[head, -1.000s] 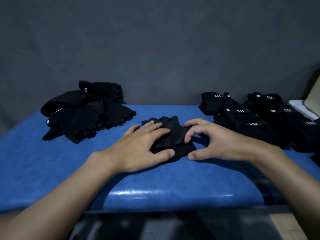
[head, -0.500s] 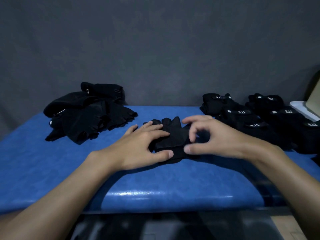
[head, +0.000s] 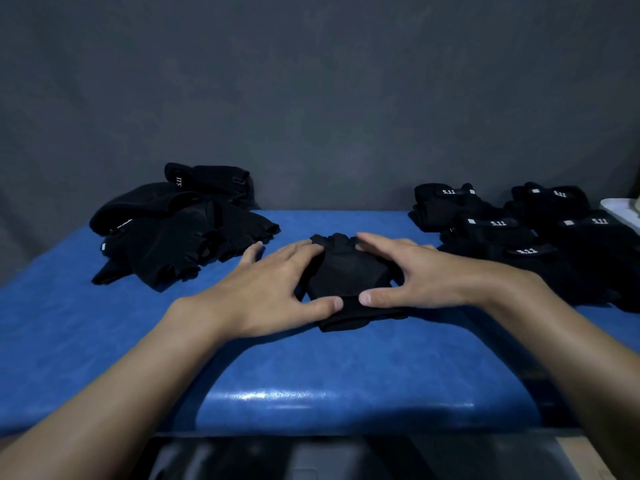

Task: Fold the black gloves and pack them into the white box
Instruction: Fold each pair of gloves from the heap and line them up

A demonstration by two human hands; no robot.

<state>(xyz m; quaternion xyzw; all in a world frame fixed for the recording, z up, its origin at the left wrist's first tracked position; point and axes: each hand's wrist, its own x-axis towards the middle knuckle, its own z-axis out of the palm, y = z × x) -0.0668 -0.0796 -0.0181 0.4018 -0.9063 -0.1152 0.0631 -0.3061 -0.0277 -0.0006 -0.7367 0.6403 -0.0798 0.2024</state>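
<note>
A grey backdrop hangs behind a blue padded table (head: pixel 346 375). At the left of the table lies a loose heap of unfolded black fingerless gloves (head: pixel 180 233). Next comes the left hand (head: pixel 270 289), its fingers spread and nearly straight. It rests flat on the left side of the glove being folded (head: pixel 346 275), with the thumb pressing the near hem. That glove sits mid-table between the two hands. The right hand (head: pixel 426 275) arches over the glove's right side, fingertips on the far edge and thumb down beside the left thumb. It presses rather than grips. Further right are the folded gloves (head: pixel 502 233), with their 5.11 tabs showing, and at the far edge a sliver of the white box (head: pixel 620 209).

The fabric looks soft and springy, so the fold may well open if either thumb lifts before the other hand takes hold. Carrying the glove to the box also means passing over the folded ones, and a trailing cuff could drag one askew.

Count:
- Two hands.
- One glove bundle under them (single or paired, I cannot tell).
- Five labelled tabs among the folded ones.
- One box.
- The heap is too tangled to number.
</note>
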